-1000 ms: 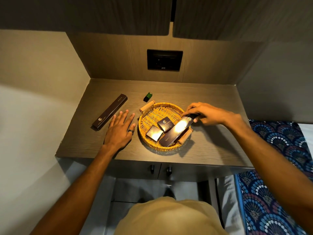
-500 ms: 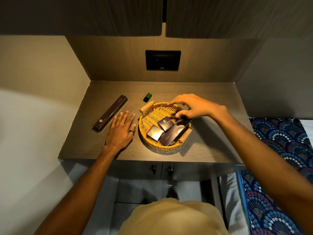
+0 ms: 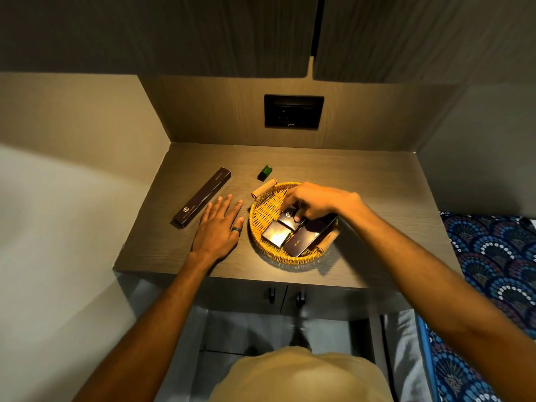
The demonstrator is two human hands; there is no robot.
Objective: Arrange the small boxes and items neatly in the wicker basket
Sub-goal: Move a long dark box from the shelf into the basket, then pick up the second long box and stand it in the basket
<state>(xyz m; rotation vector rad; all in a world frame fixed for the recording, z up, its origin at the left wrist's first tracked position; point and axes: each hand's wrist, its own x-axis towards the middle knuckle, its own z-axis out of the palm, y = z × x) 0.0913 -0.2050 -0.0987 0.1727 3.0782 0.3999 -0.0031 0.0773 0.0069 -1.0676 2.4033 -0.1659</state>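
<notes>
A round wicker basket with wooden handles sits in the middle of the dark wood desk. Inside lie two small dark boxes: one with a gold logo, one plain and shiny. A longer dark "Comb" box lies beside them on the right. My right hand reaches into the basket, its fingertips closed on the small logo box. My left hand rests flat on the desk just left of the basket, fingers spread, holding nothing. A long dark box lies on the desk further left.
A small green object stands behind the basket near its far handle. A black socket panel is set in the back wall. Walls close the desk on both sides. A patterned blue fabric lies to the right.
My right hand let go of the Comb box, which now lies in the basket, and moved left onto the small logo box. My left hand has stayed flat on the desk.
</notes>
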